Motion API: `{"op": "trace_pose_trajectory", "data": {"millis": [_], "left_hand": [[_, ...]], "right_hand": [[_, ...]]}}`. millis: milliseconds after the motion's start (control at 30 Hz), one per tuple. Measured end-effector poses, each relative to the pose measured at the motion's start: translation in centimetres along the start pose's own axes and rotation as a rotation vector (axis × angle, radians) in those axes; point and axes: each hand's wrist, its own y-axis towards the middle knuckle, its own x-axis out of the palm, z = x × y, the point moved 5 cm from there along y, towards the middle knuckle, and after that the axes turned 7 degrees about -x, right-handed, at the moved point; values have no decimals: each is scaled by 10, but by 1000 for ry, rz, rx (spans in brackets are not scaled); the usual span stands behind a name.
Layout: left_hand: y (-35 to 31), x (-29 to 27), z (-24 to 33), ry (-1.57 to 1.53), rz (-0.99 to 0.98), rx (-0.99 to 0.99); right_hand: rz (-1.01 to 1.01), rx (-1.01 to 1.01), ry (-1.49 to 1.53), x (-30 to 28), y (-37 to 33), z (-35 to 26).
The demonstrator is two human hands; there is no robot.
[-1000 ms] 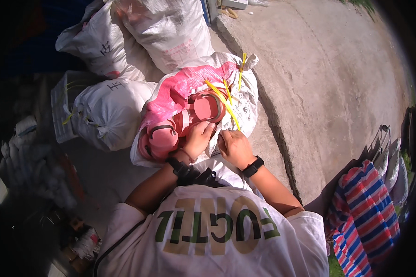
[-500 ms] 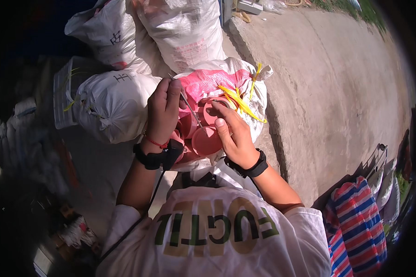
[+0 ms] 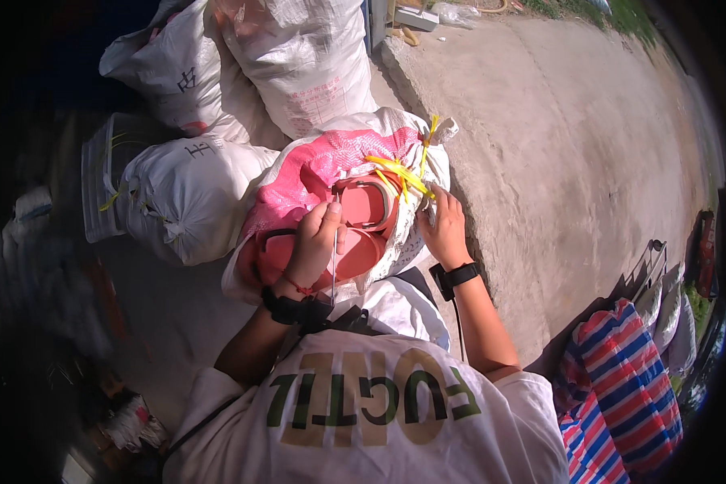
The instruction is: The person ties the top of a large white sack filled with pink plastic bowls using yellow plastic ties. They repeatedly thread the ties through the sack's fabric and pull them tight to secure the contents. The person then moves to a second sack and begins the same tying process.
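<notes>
In front of me stands an open white woven sack (image 3: 437,165) with a pink band, filled with coral-pink slippers (image 3: 365,205). My left hand (image 3: 315,248) is closed around a thin metal rod (image 3: 335,270), which points up and down over the slippers. At the sack's right rim, beside the yellow ties (image 3: 402,171), my right hand (image 3: 448,230) has its fingers curled onto the woven edge. Part of the slippers lies hidden under my left hand.
A tied white sack (image 3: 194,194) sits to the left, beside a clear plastic bin (image 3: 101,185). Two tall white sacks (image 3: 298,64) stand behind. A concrete ledge (image 3: 488,242) runs along the right. Striped bags (image 3: 621,379) lie at lower right.
My left hand has moved down and right with the rod, now turned nearly upright. My right hand has left the slippers for the sack's right rim. The sack's mouth shows more slippers.
</notes>
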Motion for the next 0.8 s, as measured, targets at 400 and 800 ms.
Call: {"op": "trace_pose_trajectory", "data": {"millis": [400,800], "left_hand": [[-3,-7,-1,45,-194,59],[-29,39,1,142,-426,98]], "right_hand": [[391,456,1369,-151,-125,-14],[1325,-116,1703,-228,-294,-88]]}}
